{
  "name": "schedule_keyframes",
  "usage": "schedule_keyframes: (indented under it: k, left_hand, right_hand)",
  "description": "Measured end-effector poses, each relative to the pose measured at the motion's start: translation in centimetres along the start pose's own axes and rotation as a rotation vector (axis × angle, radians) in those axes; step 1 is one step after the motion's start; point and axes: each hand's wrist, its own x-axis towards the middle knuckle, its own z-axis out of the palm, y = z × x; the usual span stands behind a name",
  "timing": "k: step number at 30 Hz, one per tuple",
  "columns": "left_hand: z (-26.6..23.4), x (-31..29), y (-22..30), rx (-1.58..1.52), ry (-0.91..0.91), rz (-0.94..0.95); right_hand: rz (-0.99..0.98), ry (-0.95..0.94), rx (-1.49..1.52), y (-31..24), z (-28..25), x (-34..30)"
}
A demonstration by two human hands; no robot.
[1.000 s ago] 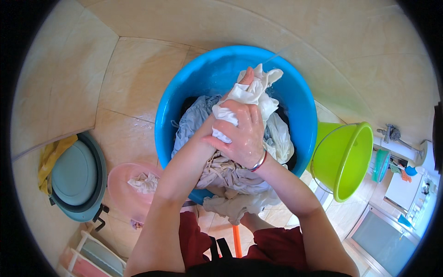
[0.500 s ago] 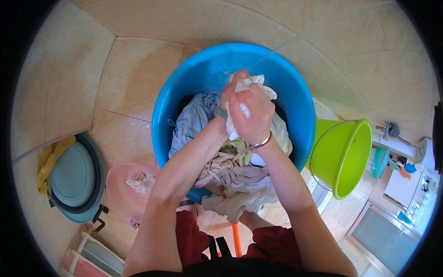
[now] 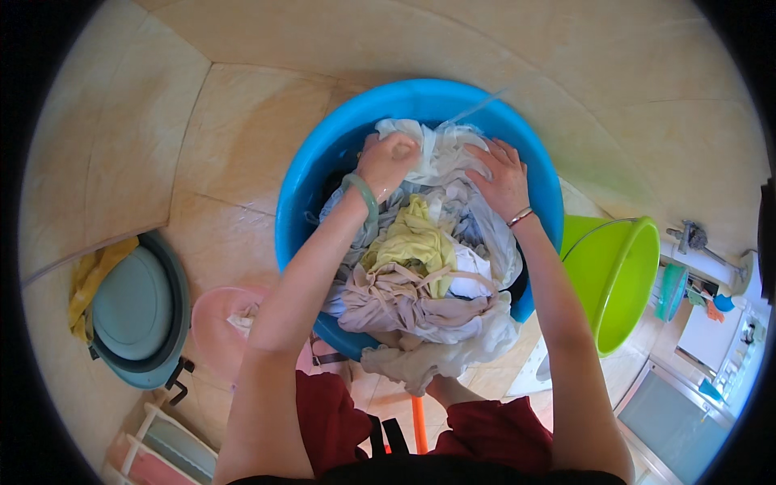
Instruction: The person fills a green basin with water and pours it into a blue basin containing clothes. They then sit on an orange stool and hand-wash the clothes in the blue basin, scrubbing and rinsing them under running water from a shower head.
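A large blue tub (image 3: 303,194) holds a heap of wet laundry. Across its far part lies a wet white cloth (image 3: 444,158), spread between my hands. My left hand (image 3: 390,164), with a green bangle at the wrist, has its fingers curled closed on the cloth's left side. On the right side my right hand (image 3: 501,179) rests with fingers stretched out over the fabric. Closer to me are a yellow-green garment (image 3: 412,238) and a beige-pink garment (image 3: 388,299) with ties. A pale cloth (image 3: 440,356) hangs over the near rim. A thin water stream (image 3: 477,107) runs into the tub.
A lime green bucket (image 3: 622,283) tilts beside the tub's right side. To the left stand a pink basin (image 3: 212,331) with a pale cloth in it, and a grey-teal basin (image 3: 133,303) with a yellow cloth (image 3: 85,303). Tiled wall curves behind the tub.
My hands were together above the tub, squeezing the bunched white cloth. They have moved apart and down, and the cloth is now spread over the laundry.
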Motion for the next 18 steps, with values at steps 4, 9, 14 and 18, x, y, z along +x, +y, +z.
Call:
schedule_keyframes:
  k: [4, 9, 14, 18]
  left_hand:
    - [-0.5, -1.1, 2.8, 0.650, -0.004, 0.135]
    - [3.3, 2.4, -0.2, 0.744, -0.173, 0.177]
    - [5.8, 5.9, -3.8, 0.622, -0.205, 0.063]
    - [6.6, 7.1, -0.3, 0.284, -0.266, -0.373]
  right_hand:
    - [0.115, -0.078, 0.078, 0.0, 2.5, -0.6]
    - [0.247, -0.239, -0.112, -1.6, 7.3, 0.2]
    - [0.283, -0.449, -0.284, -2.8, 8.2, 3.2]
    - [0.291, -0.541, -0.290, -0.1, 9.9, 2.9]
